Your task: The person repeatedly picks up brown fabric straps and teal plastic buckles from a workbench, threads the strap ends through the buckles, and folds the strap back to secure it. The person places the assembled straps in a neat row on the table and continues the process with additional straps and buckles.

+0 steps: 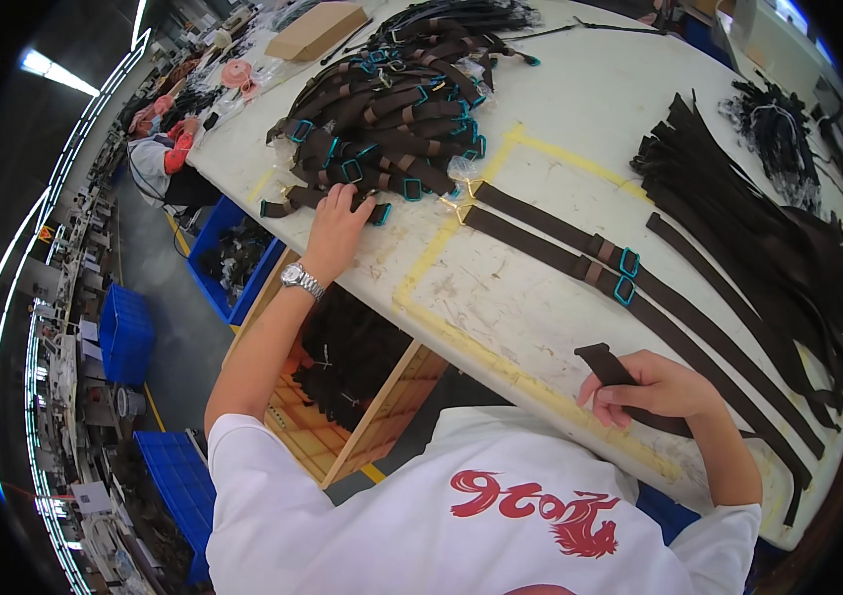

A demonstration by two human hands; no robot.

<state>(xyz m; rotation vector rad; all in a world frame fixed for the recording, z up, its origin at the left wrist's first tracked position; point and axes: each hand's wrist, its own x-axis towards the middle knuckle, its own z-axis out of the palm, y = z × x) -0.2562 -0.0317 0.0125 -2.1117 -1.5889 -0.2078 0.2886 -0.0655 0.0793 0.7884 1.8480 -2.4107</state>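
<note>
My left hand [335, 236], with a metal watch on its wrist, reaches to the near edge of a heap of dark brown straps [382, 119] with teal buckles. Its fingers are closed over a strap [300, 196] there; the fingertips are partly hidden among the webbing. At the table's near right edge, my right hand [661, 389] grips a dark strap [608, 367], its short end sticking up past the fingers. Between the hands, two long straps [540, 248] lie side by side, with teal buckles [624, 290] midway and gold-coloured hooks [462, 207] at their far ends.
Yellow tape [515, 372] marks the white table. Right of the paired straps lie a thick bundle of dark webbing [738, 218] and a wrapped black bundle [773, 134]. Below the near edge stands a wooden bin [382, 421]; blue crates [233, 248] and another person [168, 154] are left.
</note>
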